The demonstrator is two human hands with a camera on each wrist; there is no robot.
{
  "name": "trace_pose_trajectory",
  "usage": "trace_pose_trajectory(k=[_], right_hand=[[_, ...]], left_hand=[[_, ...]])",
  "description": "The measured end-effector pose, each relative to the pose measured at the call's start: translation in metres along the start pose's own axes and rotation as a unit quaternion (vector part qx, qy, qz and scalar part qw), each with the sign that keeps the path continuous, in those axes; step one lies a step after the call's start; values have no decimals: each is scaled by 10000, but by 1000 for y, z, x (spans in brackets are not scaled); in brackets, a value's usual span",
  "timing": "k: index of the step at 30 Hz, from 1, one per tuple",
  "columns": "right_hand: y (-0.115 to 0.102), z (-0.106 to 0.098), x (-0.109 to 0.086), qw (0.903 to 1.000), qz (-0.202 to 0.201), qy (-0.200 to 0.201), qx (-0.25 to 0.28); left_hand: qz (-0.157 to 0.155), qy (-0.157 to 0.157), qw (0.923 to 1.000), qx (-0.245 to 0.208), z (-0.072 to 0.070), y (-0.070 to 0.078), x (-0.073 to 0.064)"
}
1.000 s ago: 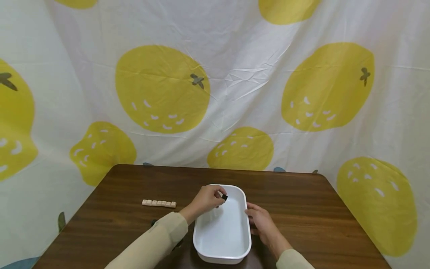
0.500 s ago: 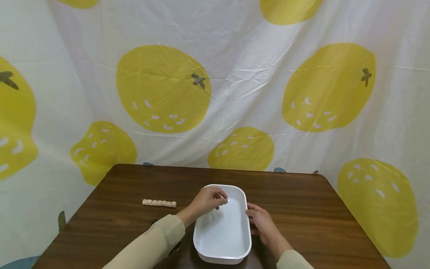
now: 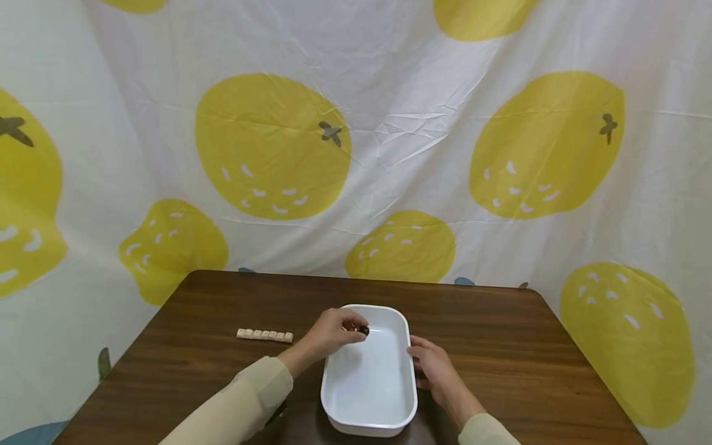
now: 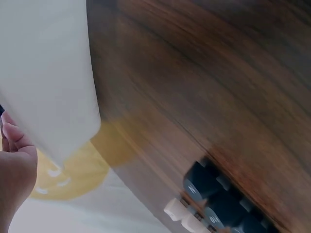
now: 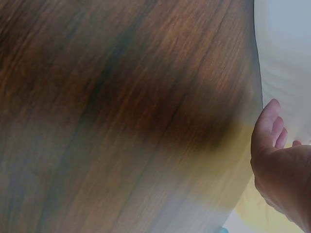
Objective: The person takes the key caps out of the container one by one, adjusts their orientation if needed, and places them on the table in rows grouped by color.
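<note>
Over the far end of a white tray, my left hand pinches a small black keycap between thumb and fingers. No other thing shows inside the tray. In the left wrist view, the left hand appears at the left edge, with only a dark bit of the keycap showing. My right hand touches the tray's right side from outside, thumb tip at the rim. The right wrist view has the right hand's extended fingers lying along the tray's wall.
A row of cream keycaps lies on the brown wooden table left of the tray. Nearer, a row of black lettered keycaps is mostly hidden under my left forearm in the head view. A lemon-patterned cloth hangs behind the table.
My left hand has moved slightly left over the tray. The black keycap went out of sight behind the fingers, then shows again at the fingertips. The right hand and tray stay put.
</note>
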State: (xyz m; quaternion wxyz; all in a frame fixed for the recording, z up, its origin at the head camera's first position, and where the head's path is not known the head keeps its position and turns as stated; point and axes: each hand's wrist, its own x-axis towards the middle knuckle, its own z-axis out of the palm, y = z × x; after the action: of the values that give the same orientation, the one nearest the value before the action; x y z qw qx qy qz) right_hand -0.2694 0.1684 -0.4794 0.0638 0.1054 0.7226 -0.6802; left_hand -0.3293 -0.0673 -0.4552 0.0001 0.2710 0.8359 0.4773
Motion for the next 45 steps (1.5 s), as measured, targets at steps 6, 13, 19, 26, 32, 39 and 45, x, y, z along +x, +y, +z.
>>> trace_pose_trajectory(k=[6, 13, 19, 26, 32, 39, 45], right_hand=[[0, -1, 0, 10000, 27, 7, -29], [0, -1, 1, 10000, 26, -16, -17], [0, -1, 0, 10000, 25, -12, 10], [-2, 0, -1, 10000, 46, -10, -30], [-1, 1, 1, 9999, 81, 35, -69], [-1, 1, 1, 10000, -14, -41, -52], [0, 0, 1, 10000, -14, -2, -16]], left_hand=[[-251, 131, 9996, -83, -13, 1, -8], [-484, 374, 9978, -237, -35, -8, -25], [-604, 622, 9962, -131, -60, -20, -39], [-899, 850, 9921, 200, -91, -33, -59], [-1229, 900, 9872, 473, -116, -50, -87], [-1528, 873, 9808, 837, -138, -72, -119], [-1710, 621, 9781, 1014, -146, -83, -134]])
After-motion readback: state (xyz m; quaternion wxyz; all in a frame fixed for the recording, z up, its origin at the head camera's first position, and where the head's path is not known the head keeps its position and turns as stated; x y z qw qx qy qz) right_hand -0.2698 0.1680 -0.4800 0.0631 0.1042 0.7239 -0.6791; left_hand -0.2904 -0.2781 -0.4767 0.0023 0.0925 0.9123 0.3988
